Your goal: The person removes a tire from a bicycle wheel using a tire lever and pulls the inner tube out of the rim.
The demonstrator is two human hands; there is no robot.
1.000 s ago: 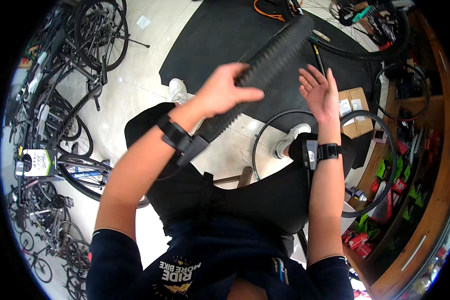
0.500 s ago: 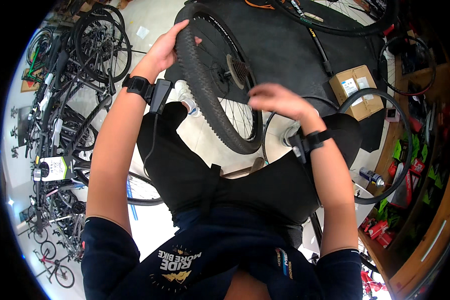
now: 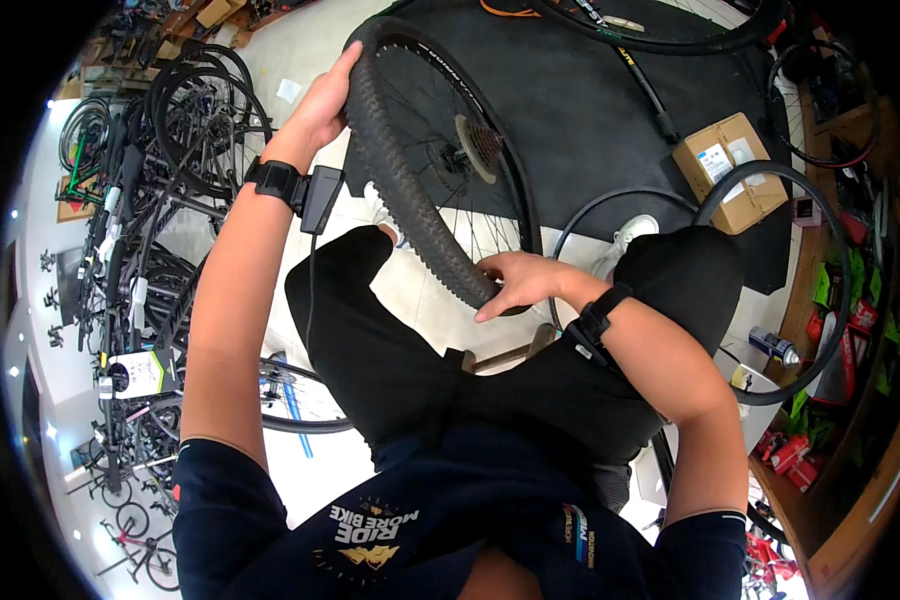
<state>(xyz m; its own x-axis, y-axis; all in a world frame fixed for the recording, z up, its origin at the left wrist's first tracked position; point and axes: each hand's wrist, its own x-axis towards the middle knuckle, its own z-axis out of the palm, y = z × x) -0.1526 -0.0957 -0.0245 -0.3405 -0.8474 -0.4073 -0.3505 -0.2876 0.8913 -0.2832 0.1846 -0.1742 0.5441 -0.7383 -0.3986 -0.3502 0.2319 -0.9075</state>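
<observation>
A bicycle wheel with a knobby black tyre (image 3: 395, 180) stands tilted in front of me, its cassette (image 3: 478, 148) facing right. My left hand (image 3: 322, 108) grips the tyre at the upper left, with the fingers behind it hidden. Down at the near right of the rim, my right hand (image 3: 520, 280) is closed round the tyre, thumb on the near side and fingers reaching over the rim. Both wrists wear black straps, and a small black device (image 3: 322, 198) with a cable sits at the left one.
A black mat (image 3: 590, 120) covers the floor ahead. On it lie a cardboard box (image 3: 735, 170) and a loose tyre (image 3: 842, 270) at the right. Many bicycles (image 3: 205, 130) line the left side. Shelves with packaged goods (image 3: 850, 300) run along the right, near a spray can (image 3: 773, 346).
My right hand has come down from beside the cassette and taken hold of the tyre's near right part. My left hand keeps its grip; the wheel has shifted slightly.
</observation>
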